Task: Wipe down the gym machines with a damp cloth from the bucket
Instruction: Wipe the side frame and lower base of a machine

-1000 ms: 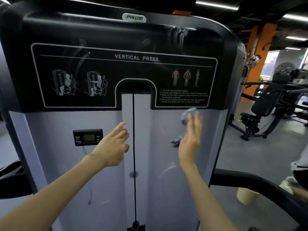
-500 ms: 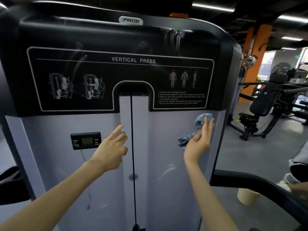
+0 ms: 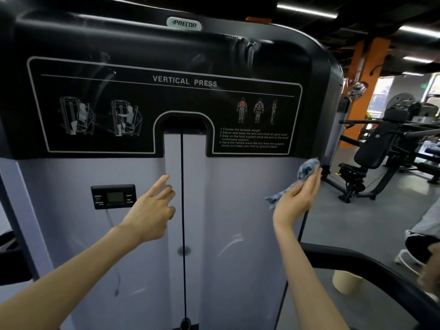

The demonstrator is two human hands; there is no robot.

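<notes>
The blue cloth [image 3: 307, 169] is bunched up under the right hand [image 3: 294, 203], at the right edge of the machine's grey panel [image 3: 240, 198]. The fingers [image 3: 312, 184] are nearly straight and point up. They press the cloth flat on the panel. Part of the cloth sticks out past the fingertips, and a loose end hangs out to the left of them, by the thumb.

The left hand [image 3: 148, 210] holds nothing. Its first finger points up and the other fingers curl in loosely. A thin black cable [image 3: 182, 175] runs straight down the panel just to the right of those fingers. A small screen box [image 3: 113, 197] sits on the panel to their left.

Above both sets of fingers is a big black sign [image 3: 166, 103] that says VERTICAL PRESS, with little drawings on it.

Below the right fingers and off to their right, a tan tub [image 3: 345, 283] stands on the floor. It may be the bucket, but a curved black bar [image 3: 357, 265] hides part of it. Farther right of the fingers stands a black bench [image 3: 373, 148].
</notes>
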